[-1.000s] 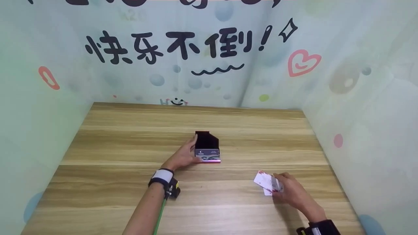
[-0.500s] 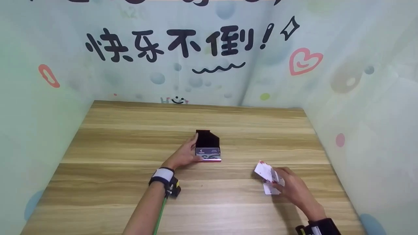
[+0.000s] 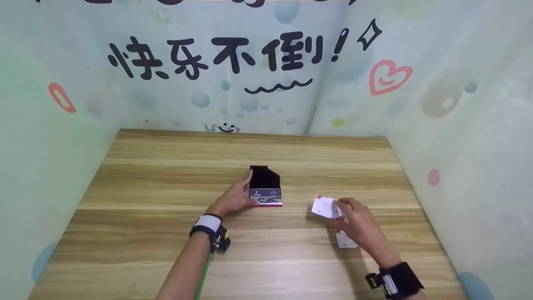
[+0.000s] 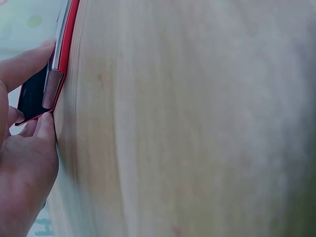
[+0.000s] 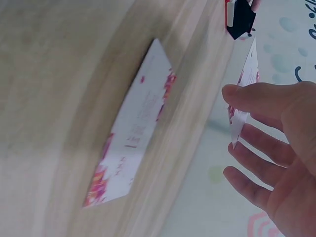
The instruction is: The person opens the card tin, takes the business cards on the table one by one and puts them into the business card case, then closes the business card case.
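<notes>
Near the middle of the table, my left hand (image 3: 235,199) grips the left side of an open business card case (image 3: 265,179), thumb at its front edge. The case is black inside with a red rim, its lid stands up, and a grey printed card (image 3: 268,196) shows in its lower part. To the right, my right hand (image 3: 361,227) pinches a white card (image 3: 325,207) with red flower print, held above the table. A second white card (image 5: 133,128) of the same print lies flat on the table below that hand, partly hidden by it in the head view.
The wooden table (image 3: 187,166) is bounded by printed cloth walls (image 3: 233,104) at the back and both sides. A green cord (image 3: 204,275) runs along the left forearm.
My right hand has lifted one white card off the other and moved it up and left toward the case. The left hand keeps its hold on the case.
</notes>
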Demonstrator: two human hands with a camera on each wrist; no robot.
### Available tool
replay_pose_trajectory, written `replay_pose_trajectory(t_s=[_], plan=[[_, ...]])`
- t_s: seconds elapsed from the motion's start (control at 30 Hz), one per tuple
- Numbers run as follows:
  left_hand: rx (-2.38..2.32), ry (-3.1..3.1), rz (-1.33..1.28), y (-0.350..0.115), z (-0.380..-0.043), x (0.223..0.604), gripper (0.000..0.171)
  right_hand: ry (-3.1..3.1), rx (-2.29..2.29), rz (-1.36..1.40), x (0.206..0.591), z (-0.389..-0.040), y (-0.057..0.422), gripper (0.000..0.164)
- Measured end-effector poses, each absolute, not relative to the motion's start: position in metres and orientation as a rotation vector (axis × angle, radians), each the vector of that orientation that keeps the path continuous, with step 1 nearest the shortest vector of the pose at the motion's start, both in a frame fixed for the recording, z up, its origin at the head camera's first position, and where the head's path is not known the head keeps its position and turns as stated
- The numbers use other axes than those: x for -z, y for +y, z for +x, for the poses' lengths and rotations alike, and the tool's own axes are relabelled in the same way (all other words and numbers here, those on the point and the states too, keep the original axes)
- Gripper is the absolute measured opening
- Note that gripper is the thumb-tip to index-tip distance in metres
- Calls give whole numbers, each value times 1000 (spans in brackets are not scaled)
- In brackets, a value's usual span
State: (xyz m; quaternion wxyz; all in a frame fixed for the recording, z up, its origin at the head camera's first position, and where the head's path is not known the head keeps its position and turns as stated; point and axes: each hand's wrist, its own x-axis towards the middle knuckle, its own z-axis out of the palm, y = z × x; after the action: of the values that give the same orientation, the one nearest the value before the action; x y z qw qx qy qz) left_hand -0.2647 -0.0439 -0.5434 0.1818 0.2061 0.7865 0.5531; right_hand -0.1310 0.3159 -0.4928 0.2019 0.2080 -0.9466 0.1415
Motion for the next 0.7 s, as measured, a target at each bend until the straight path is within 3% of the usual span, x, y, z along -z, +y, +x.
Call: replay_pose_trajectory(t_s=[0.43,0.7], plan=[[-1583,2199,592,-43,-263,543,109,-2537,-313,680,484,-168,297,39],[-1600,2193,588,-42,-263,541,109,-2597,-329,689,480,-181,286,37]])
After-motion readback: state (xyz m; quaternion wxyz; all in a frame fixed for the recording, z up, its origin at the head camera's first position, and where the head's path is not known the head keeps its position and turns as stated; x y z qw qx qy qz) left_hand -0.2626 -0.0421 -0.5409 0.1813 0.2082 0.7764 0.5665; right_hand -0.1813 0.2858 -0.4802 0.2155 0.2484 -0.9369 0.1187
